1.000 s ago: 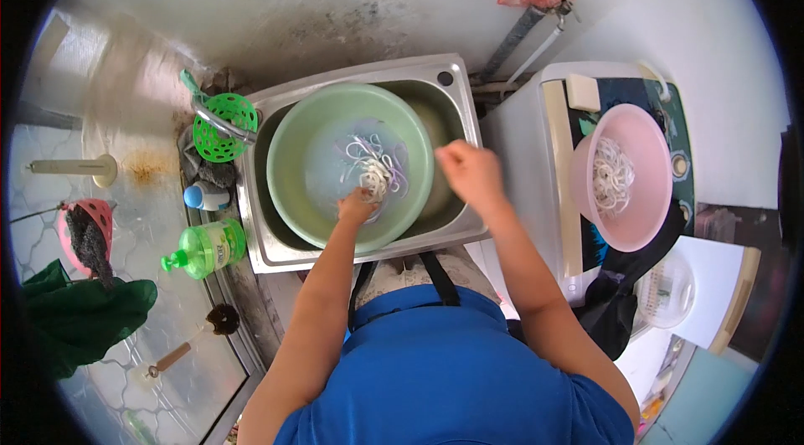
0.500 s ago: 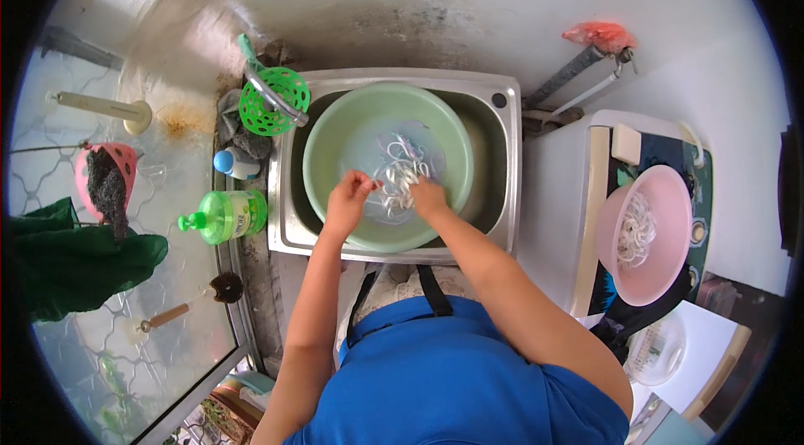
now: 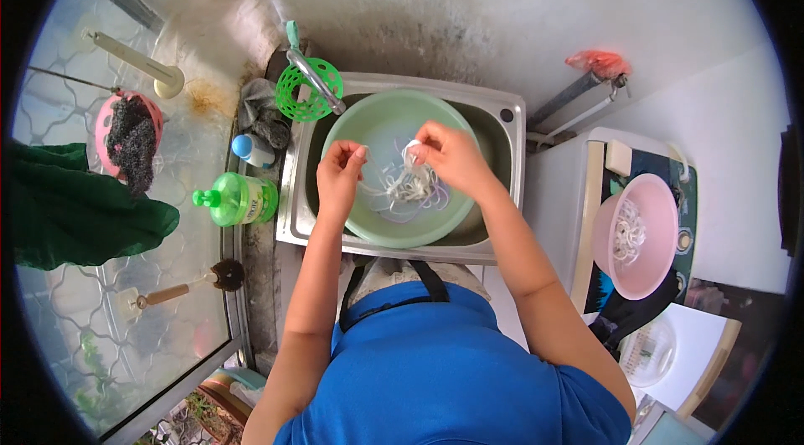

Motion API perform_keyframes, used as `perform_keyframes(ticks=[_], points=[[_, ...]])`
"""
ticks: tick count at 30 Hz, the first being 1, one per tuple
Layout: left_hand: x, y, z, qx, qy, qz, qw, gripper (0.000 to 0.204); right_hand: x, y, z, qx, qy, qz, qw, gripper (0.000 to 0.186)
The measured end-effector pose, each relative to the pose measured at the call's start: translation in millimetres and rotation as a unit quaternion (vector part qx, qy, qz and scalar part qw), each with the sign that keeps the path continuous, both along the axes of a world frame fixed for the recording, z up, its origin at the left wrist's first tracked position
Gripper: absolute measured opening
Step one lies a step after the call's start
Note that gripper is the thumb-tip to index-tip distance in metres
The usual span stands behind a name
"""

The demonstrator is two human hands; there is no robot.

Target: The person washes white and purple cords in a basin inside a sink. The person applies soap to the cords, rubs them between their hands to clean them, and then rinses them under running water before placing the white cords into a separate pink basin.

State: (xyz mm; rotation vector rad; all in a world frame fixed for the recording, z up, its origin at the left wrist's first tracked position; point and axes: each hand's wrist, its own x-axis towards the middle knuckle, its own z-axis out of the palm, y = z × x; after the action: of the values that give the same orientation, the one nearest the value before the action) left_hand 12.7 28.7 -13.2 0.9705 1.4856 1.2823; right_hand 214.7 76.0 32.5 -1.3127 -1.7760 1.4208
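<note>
White cords (image 3: 410,185) lie tangled in a green basin (image 3: 394,110), with ends drawn up above it: the left hand (image 3: 342,170) pinches a thin strand between closed fingertips, the right hand (image 3: 448,159) grips a loop in curled fingers. Around the basin is a steel sink (image 3: 291,226); a green pump bottle (image 3: 244,200) stands left, a pink basin (image 3: 657,248) right.

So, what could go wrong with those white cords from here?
The white cords lie tangled in the green basin, so pulling with the right hand might tighten a knot. The raised loop, pinched only between that hand's fingers, could also slip and drop back onto the heap.
</note>
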Motion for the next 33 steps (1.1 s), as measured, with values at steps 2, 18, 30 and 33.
perform_keyframes(ticks=[2,18,30,33], points=[[3,5,34,0.06,-0.068,-0.035,0.995,0.014,-2,-2,36,0.048,0.087,-0.016,0.995,0.007],[11,20,109,0.091,-0.091,-0.228,0.965,0.016,-47,-16,5,0.084,0.401,-0.026,0.912,0.057],[-46,20,116,0.199,-0.247,-0.039,0.947,0.018,-30,-45,-105,-0.04,0.067,-0.009,0.997,0.024],[-54,17,55,0.105,-0.269,0.068,0.955,0.017,-18,-34,-68,-0.035,0.152,-0.039,0.987,0.021]])
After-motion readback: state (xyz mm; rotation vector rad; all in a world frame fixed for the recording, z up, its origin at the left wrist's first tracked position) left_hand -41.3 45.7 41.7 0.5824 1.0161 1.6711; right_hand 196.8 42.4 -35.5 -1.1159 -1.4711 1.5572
